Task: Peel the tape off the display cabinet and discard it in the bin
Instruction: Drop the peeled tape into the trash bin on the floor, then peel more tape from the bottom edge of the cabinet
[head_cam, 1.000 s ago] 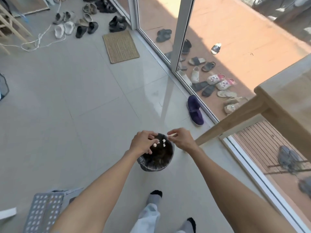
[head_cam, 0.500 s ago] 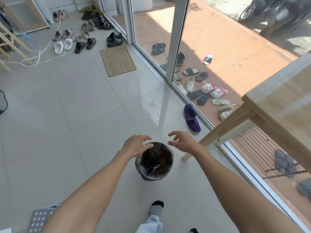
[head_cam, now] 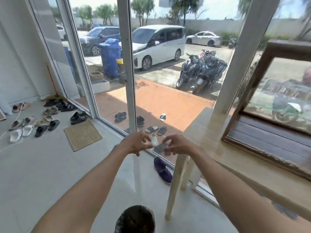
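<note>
While both arms reach forward at mid-frame, the left hand (head_cam: 136, 143) and the right hand (head_cam: 178, 146) hover close together but apart, fingers spread and loosely curled, with nothing visibly held in either. No tape can be made out on the fingers; motion blur makes that hard to judge. Below them, at the bottom edge of the view, the bin (head_cam: 135, 219) stands on the pale tiled floor (head_cam: 42, 174), its dark liner showing, well apart from the hands. To the right, a light wooden bench (head_cam: 227, 148) carries the display cabinet (head_cam: 276, 105), a dark wood-framed case with a glass pane, blurred and cut off by the right edge; whether tape is on it cannot be told. A purple shoe (head_cam: 162, 169) lies on the floor by the bench leg, near the glass doors (head_cam: 127, 73). A woven mat (head_cam: 83, 137) and scattered sandals (head_cam: 37, 125) lie to the left.
</note>
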The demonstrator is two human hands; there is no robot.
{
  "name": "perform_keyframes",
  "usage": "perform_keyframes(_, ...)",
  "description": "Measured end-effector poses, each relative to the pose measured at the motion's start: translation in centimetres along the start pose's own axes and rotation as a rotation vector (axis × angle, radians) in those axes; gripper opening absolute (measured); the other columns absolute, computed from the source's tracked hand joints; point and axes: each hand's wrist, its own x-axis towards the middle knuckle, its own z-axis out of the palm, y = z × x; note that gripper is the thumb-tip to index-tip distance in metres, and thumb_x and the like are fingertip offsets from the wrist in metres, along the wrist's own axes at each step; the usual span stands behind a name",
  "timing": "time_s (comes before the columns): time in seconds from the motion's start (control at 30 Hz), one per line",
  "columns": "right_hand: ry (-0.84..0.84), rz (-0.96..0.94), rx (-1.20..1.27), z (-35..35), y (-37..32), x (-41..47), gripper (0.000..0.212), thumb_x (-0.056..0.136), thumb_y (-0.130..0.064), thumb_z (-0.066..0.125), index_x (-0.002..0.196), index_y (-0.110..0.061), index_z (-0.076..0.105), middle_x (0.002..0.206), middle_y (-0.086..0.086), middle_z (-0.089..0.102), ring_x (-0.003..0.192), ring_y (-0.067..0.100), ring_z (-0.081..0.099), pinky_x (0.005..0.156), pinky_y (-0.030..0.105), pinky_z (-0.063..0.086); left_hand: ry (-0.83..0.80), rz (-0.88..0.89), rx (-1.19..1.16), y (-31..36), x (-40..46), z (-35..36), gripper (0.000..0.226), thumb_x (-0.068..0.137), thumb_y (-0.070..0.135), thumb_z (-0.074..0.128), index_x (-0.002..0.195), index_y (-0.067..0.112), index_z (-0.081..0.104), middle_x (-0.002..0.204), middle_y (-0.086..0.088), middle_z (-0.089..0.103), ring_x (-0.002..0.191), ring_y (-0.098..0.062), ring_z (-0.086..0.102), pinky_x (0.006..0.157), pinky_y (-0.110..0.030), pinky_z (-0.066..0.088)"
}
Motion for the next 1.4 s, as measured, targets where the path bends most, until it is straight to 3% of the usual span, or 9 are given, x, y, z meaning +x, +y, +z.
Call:
perform_keyframes(0.23,0.247,0.138,-0.013,-9.2,4.1,-6.0,0.035,0.086,-0.028,0.077,0.119,-0.025,0.067,0.099,0.003,0.07,0.066,0.01,0.065,0.055,0.019,0.047,0.011,0.252,0.058,8.4,4.1,-2.6,0.043,0.086,0.045,0.075,0.12,0.02,0.068,0.117,0.003,0.067,0.064,-0.017,0.075,0.058,-0.029,0.063)
perform_keyframes(0.43,0.382,0.298,-0.156,-13.9,10.1,-12.8,0.035,0.082,-0.024,0.073,0.117,-0.024,0.071,0.114,0.002,0.07,0.101,0.019,0.067,0.091,0.028,0.052,-0.054,0.437,0.073,16.8,6.8,1.5,0.028,0.09,0.047,0.069,0.108,0.026,0.072,0.115,0.01,0.073,0.048,-0.013,0.071,0.071,-0.031,0.057)
perform_keyframes(0.5,0.418,0.391,-0.182,-15.4,12.7,-14.8,0.036,0.08,-0.024,0.073,0.116,-0.026,0.071,0.111,0.005,0.07,0.103,0.021,0.065,0.092,0.028,0.051,-0.085,0.486,0.084,19.5,7.5,3.6,0.025,0.093,0.043,0.067,0.108,0.024,0.071,0.114,0.01,0.071,0.048,-0.015,0.072,0.061,-0.028,0.054)
perform_keyframes(0.6,0.449,0.496,-0.181,-17.6,16.5,-17.6,0.035,0.081,-0.016,0.072,0.115,-0.024,0.07,0.098,0.005,0.064,0.078,0.019,0.064,0.075,0.027,0.055,-0.129,0.538,0.113,23.5,8.0,6.4,0.022,0.096,0.036,0.066,0.109,0.02,0.072,0.112,0.009,0.07,0.051,-0.014,0.073,0.055,-0.026,0.053)
perform_keyframes(0.73,0.473,0.587,-0.208,-19.4,19.0,-20.9,0.034,0.087,-0.014,0.065,0.12,-0.023,0.067,0.1,0.004,0.062,0.054,0.01,0.058,0.049,0.016,0.045,-0.125,0.56,0.151,27.5,9.0,9.8,0.014,0.092,0.034,0.069,0.092,0.022,0.075,0.098,0.004,0.075,0.061,-0.013,0.075,0.072,-0.031,0.06)
perform_keyframes(0.83,0.443,0.618,-0.267,-20.0,21.1,-21.6,0.037,0.088,-0.015,0.065,0.124,-0.023,0.067,0.113,0.006,0.07,0.088,0.017,0.064,0.08,0.022,0.05,-0.092,0.592,0.175,29.9,9.7,12.0,0.017,0.09,0.036,0.069,0.101,0.025,0.077,0.103,-0.002,0.075,0.09,-0.023,0.074,0.079,-0.031,0.057)
perform_keyframes(0.93,0.435,0.638,-0.265,-20.1,22.5,-21.4,0.038,0.088,-0.017,0.067,0.125,-0.026,0.067,0.121,0.006,0.067,0.1,0.02,0.062,0.082,0.022,0.044,-0.094,0.598,0.208,31.7,10.8,13.9,0.028,0.091,0.037,0.068,0.117,0.028,0.072,0.122,0.002,0.071,0.113,-0.021,0.066,0.089,-0.032,0.051)
perform_keyframes(1.13,0.418,0.584,-0.407,-19.9,23.7,-20.4,0.037,0.091,-0.031,0.068,0.128,-0.033,0.064,0.124,-0.001,0.067,0.118,0.019,0.06,0.089,0.026,0.042,-0.032,0.69,0.286,34.2,12.6,16.8,0.032,0.094,0.032,0.066,0.124,0.022,0.069,0.121,0.006,0.071,0.118,-0.014,0.062,0.092,-0.026,0.044)
perform_keyframes(1.4,0.363,0.537,-0.489,-19.3,24.8,-18.5,0.038,0.093,-0.028,0.065,0.131,-0.032,0.06,0.134,0.004,0.061,0.125,0.024,0.057,0.099,0.034,0.044,-0.026,0.699,0.356,35.1,13.8,19.5,0.029,0.093,0.04,0.065,0.119,0.029,0.07,0.118,0.001,0.072,0.113,-0.021,0.065,0.09,-0.04,0.054)
